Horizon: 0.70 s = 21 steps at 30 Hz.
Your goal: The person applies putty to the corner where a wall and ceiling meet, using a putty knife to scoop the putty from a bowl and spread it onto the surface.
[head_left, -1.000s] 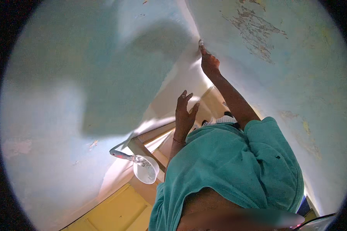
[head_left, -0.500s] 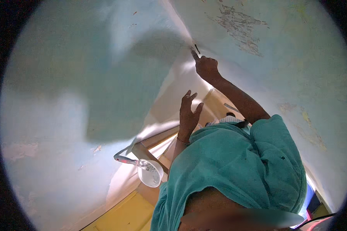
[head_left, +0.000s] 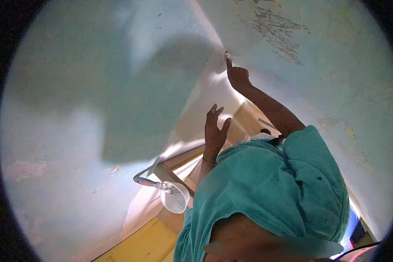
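Note:
My right hand (head_left: 238,76) reaches up to the corner where two pale blue walls meet. Its index finger stretches out, with white paste on the tip, and touches the corner seam (head_left: 214,35); the other fingers look curled in, and I see no tool there. Lower down, my left hand (head_left: 214,131) is raised with its fingers apart and holds nothing. Below and to its left stands a white tub (head_left: 175,205) with whitish paste inside. A putty knife (head_left: 149,181) with a grey and red handle rests across the tub's rim.
A wooden frame (head_left: 185,158) runs beside the tub, with a yellow surface (head_left: 139,240) lower left. Bare, flaking patches (head_left: 277,32) mark the right wall. The left wall (head_left: 65,87) carries a broad shadow and smaller chipped spots.
My right index finger has shifted slightly along the corner, its tip now showing white where a dark mark showed beside it before. My left hand keeps its pose. The whole view has shifted slightly.

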Motion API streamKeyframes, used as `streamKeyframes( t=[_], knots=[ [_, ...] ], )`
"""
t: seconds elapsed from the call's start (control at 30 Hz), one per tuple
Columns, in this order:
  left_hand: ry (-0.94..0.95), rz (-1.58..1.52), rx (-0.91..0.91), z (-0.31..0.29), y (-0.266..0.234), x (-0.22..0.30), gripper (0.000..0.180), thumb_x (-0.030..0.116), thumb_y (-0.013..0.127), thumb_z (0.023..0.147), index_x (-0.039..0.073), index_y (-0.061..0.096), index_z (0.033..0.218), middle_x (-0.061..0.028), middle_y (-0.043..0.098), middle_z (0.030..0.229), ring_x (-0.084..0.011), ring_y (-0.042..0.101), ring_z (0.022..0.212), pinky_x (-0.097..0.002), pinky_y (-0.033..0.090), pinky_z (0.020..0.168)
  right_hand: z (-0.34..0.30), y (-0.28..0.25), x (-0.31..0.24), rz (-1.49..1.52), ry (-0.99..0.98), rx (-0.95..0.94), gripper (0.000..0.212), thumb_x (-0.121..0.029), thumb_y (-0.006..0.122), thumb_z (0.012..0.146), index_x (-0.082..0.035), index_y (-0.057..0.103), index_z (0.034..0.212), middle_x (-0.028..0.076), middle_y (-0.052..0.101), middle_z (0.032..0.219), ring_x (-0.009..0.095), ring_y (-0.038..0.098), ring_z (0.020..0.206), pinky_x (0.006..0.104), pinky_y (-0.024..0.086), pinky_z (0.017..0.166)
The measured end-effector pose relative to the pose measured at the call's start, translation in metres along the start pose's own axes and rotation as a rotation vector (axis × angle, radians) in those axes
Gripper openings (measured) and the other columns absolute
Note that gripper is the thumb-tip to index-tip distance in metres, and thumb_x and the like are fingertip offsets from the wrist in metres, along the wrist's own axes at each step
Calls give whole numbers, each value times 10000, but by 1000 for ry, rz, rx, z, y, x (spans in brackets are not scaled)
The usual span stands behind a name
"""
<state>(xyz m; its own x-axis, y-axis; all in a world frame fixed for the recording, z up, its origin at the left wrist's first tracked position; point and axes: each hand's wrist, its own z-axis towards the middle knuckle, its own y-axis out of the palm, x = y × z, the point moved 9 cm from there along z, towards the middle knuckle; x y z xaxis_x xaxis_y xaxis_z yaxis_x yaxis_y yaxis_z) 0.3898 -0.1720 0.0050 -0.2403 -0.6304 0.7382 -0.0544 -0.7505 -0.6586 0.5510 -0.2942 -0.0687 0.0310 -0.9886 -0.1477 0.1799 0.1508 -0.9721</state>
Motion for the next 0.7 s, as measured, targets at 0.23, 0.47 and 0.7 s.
streamKeyframes(
  t=[0.23, 0.47, 0.7],
  knots=[
    [116, 67, 32, 13, -4, 16, 351, 159, 607, 748, 49, 500, 1063, -165, 422, 1198, -301, 422, 1093, -391, 380, 878, -6, -41, -16, 23, -136, 159, 678, -98, 488, 697, 53, 189, 1286, 43, 497, 432, 182, 485, 341, 358, 378, 313],
    [194, 130, -15, 40, -1, 37, 378, 162, 597, 752, 43, 469, 1087, -191, 392, 1208, -329, 389, 1110, -401, 334, 919, 16, -44, -2, 197, -63, 272, 718, -46, 480, 700, -38, 125, 1324, 127, 552, 526, 262, 549, 440, 404, 443, 410],
    [191, 87, -40, 38, 10, 43, 398, 169, 599, 750, 42, 453, 1098, -197, 372, 1217, -341, 370, 1122, -406, 339, 916, 8, -19, -5, 152, -17, 16, 641, -71, 456, 723, -38, 194, 1308, 92, 545, 513, 225, 522, 397, 375, 401, 359]
  ],
)
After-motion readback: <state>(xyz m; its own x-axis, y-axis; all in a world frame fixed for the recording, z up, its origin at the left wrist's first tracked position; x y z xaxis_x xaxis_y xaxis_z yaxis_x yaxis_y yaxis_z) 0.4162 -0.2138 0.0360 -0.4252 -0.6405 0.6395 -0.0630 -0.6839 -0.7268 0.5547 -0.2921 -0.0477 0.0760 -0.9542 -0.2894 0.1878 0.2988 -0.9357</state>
